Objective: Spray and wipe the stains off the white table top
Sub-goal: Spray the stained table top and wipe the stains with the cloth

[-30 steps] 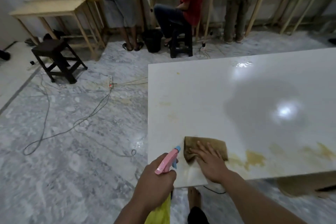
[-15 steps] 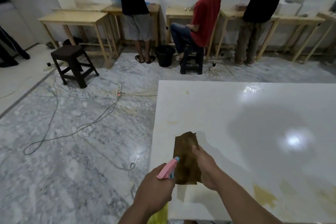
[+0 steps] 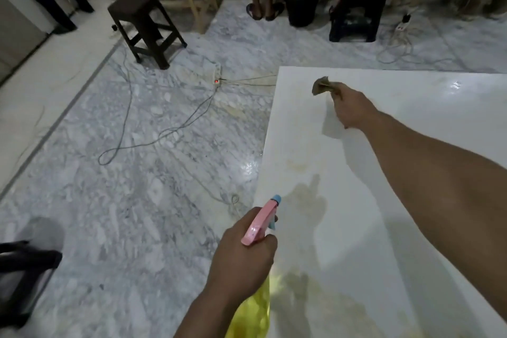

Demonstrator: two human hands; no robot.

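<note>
The white table top (image 3: 411, 123) fills the right half of the head view. My right hand (image 3: 351, 108) reaches out near its far left corner, shut on a bunched brown cloth (image 3: 325, 86) held just above the surface. My left hand (image 3: 242, 258) sits at the table's near left edge, gripping a spray bottle (image 3: 262, 221) with a pink trigger head, blue nozzle and yellow body. Faint yellowish stains (image 3: 299, 163) mark the left strip of the table, and a dull smear (image 3: 312, 288) lies by the bottle.
Marble floor to the left carries cables and a power strip (image 3: 217, 74). A dark wooden stool (image 3: 144, 25) stands at the back left, a black bucket (image 3: 301, 1) and another stool (image 3: 354, 19) behind the table. People stand at wooden benches beyond.
My right hand lifted the cloth off the near edge, bunched it, and carried it out toward the far left corner. The view tilted down. The spray bottle stays in my left hand.
</note>
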